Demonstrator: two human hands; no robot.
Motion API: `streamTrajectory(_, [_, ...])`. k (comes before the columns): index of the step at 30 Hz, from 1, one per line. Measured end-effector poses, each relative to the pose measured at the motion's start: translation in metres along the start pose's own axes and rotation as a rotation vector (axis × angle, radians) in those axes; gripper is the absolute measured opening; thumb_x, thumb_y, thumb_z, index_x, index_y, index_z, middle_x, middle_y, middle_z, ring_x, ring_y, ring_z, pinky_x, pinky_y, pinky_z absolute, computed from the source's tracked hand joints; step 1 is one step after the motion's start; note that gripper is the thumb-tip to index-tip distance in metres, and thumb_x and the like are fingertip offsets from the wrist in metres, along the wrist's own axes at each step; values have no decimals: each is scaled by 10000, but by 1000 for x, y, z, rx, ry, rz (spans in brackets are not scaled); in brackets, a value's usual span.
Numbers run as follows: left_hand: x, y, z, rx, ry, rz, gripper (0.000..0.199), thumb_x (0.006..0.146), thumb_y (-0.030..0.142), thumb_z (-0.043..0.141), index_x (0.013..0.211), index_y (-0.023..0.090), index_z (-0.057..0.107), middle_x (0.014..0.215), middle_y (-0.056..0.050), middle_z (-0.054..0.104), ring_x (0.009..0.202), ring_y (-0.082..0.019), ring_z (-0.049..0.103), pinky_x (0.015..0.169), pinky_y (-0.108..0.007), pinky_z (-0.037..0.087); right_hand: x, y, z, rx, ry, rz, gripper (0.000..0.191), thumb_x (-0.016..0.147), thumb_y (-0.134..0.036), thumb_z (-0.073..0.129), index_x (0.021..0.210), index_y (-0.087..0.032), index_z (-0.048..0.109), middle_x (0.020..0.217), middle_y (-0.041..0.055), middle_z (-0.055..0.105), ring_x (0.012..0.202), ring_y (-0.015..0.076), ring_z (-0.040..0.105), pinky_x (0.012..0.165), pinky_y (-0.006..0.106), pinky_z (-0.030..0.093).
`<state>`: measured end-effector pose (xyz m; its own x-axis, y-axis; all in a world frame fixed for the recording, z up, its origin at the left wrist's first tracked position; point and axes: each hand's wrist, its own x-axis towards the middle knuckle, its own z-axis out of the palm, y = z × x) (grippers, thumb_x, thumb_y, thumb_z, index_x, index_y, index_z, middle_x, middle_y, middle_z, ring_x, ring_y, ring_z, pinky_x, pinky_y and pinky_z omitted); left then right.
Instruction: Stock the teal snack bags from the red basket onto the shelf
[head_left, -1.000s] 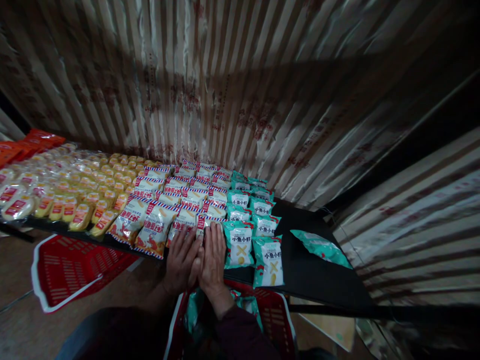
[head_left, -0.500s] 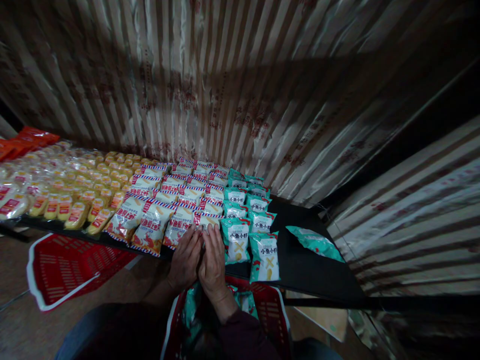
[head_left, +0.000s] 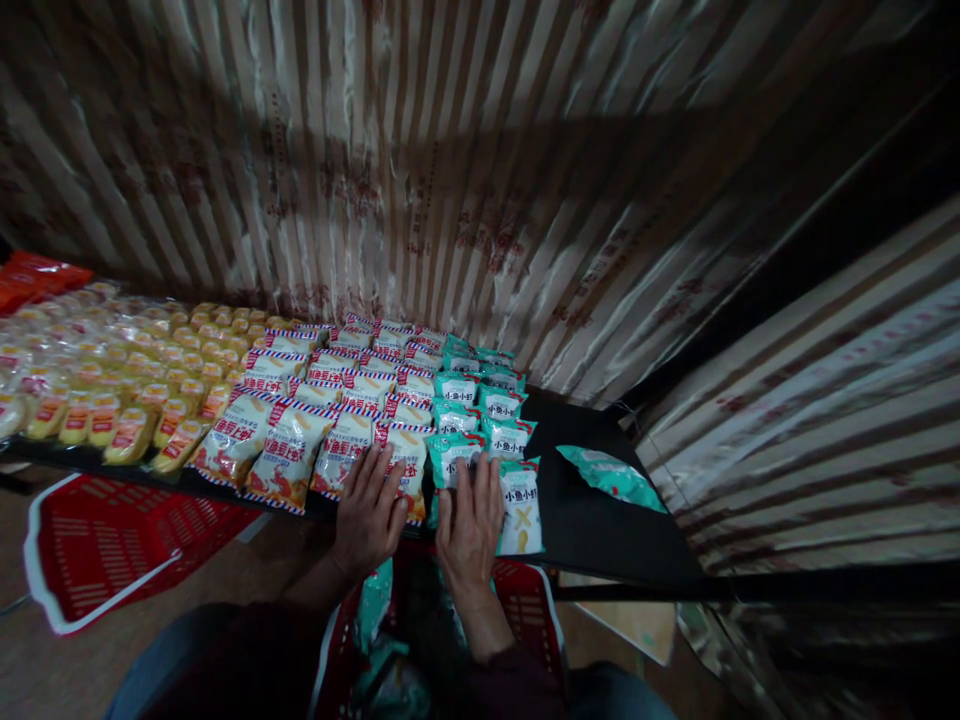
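White-and-red snack bags (head_left: 286,450) with striped edges stand in rows on the black shelf (head_left: 600,530). Right of them are two columns of teal-and-white bags (head_left: 523,510). My left hand (head_left: 369,515) rests its spread fingers against the lower front of the rightmost white-and-red bags. With fingers extended, my right hand (head_left: 471,530) lies on the front teal bag of the left column, partly covering it. Neither hand grips a bag. One more teal bag (head_left: 611,478) lies on its side, apart from the rows, to the right.
Yellow packaged cakes (head_left: 129,433) and orange-red packs (head_left: 37,278) fill the shelf's left part. A red basket (head_left: 525,610) with teal bags stands below my arms; another red basket (head_left: 112,545) is at lower left. A striped curtain (head_left: 450,150) hangs behind.
My hands, close together before at the rightmost white-and-red bags, are now apart. The right hand has moved right onto the front teal bag. The view has shifted slightly.
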<state>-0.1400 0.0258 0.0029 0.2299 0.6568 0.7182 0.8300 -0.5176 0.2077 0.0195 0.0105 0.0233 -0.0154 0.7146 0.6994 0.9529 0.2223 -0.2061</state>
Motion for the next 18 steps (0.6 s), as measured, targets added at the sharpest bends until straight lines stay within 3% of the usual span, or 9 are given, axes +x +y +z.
streamTrajectory(8, [5,4,4,61,-9,-33,479,858,209,542,1325,115,483,1426,-195,474,1423,-317,288,1119,-524,307,-9,1,15,-1,-55,-14,595,961,-252,451,1509,-193,225,1563,155,263,1455,305,194,1073,525,358])
streamTrajectory(18, [11,14,-1,-4,43,-45,513,855,242,553,1352,149,466,1470,-190,418,1421,-351,279,1111,-571,306,-13,5,9,59,-80,-40,620,960,-233,441,1520,-212,176,1586,137,200,1459,313,174,1083,551,342])
